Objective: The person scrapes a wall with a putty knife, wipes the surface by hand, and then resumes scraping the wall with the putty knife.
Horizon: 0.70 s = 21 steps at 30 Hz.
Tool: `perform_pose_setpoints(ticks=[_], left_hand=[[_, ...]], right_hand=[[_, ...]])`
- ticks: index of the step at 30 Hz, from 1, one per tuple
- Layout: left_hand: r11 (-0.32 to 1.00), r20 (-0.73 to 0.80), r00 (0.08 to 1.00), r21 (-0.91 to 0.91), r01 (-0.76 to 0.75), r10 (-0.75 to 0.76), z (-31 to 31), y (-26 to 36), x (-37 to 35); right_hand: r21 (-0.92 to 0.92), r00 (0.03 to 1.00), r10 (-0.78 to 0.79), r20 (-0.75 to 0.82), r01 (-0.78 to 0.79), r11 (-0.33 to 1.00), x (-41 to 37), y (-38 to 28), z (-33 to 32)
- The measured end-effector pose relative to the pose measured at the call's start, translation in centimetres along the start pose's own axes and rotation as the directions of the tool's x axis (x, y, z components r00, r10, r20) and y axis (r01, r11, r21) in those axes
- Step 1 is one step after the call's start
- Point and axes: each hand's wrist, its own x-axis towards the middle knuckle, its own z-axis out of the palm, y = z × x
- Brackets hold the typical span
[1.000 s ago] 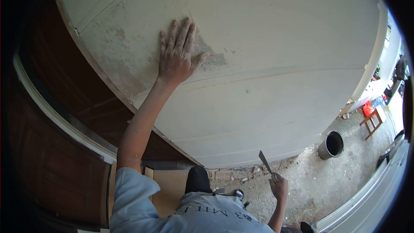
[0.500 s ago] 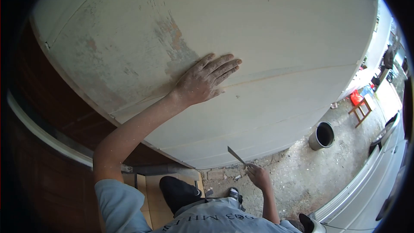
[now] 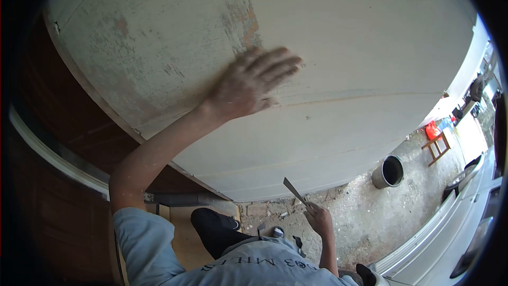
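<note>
My left hand (image 3: 246,85) is at the pale wall (image 3: 360,47), its dusty fingers spread and slightly blurred. Just above it lies a worn patch (image 3: 246,24) where grey and orange-brown show through the paint. A thin brownish seam (image 3: 338,98) runs across the wall to the right of the hand. Low down, my right hand (image 3: 319,221) is closed around the handle of a putty knife (image 3: 295,189). Its flat blade points up and left, apart from the wall as far as I can see.
A dark bucket (image 3: 388,172) stands on the rough, littered ground (image 3: 360,222). Beyond it are a wooden stool (image 3: 438,147) and a red bag (image 3: 433,130). A silver car (image 3: 455,238) is at the right. Brown door panels (image 3: 58,196) lie left, and a tan platform (image 3: 182,228) is below.
My left hand has shifted slightly up against the wall and is now blurred. The view has turned a little, and the putty knife stays in my right hand.
</note>
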Motion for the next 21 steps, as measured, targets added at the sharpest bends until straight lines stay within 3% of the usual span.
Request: perform_pose_setpoints(ticks=[1,4,8,11,14,17,18,21], left_hand=[[0.996,0.008,0.998,-0.07,0.058,-0.057,0.0,-0.8,-1.0],[0.949,-0.172,0.934,-0.022,0.315,-0.313,0.8,-1.1,-4.1],[0.937,-0.05,0.951,-0.191,0.292,-0.306,2.6,2.0,-5.7],[0.974,0.017,0.976,-0.058,0.219,-0.218,2.6,2.3,-6.5],[0.935,-0.084,0.932,-0.088,0.344,-0.352,2.6,-0.1,-7.5],[0.899,-0.156,0.893,-0.201,0.389,-0.422,2.9,1.3,-7.3],[0.88,-0.1,0.922,-0.352,0.318,-0.374,3.0,2.6,-7.4],[0.97,0.035,0.998,-0.238,-0.042,0.052,3.3,5.0,-8.4]], right_hand=[[-0.006,1.0,0.017,-0.008,-0.017,1.0,-0.2,-0.2,-0.1],[0.007,0.999,0.041,-0.029,-0.041,0.999,-0.1,0.1,0.0],[0.003,1.0,0.023,-0.012,-0.023,1.0,0.5,-0.5,0.1],[-0.006,1.0,-0.028,0.015,0.028,1.0,1.3,-1.5,0.0],[0.009,0.999,-0.046,0.024,0.045,0.999,1.8,-2.4,-0.2],[0.064,0.998,-0.06,0.014,0.059,0.996,2.0,-2.9,0.0],[0.092,0.998,-0.045,0.034,0.041,0.995,2.0,-3.6,0.0],[0.247,0.994,-0.018,0.109,-0.01,0.969,2.1,-4.9,-0.3]])
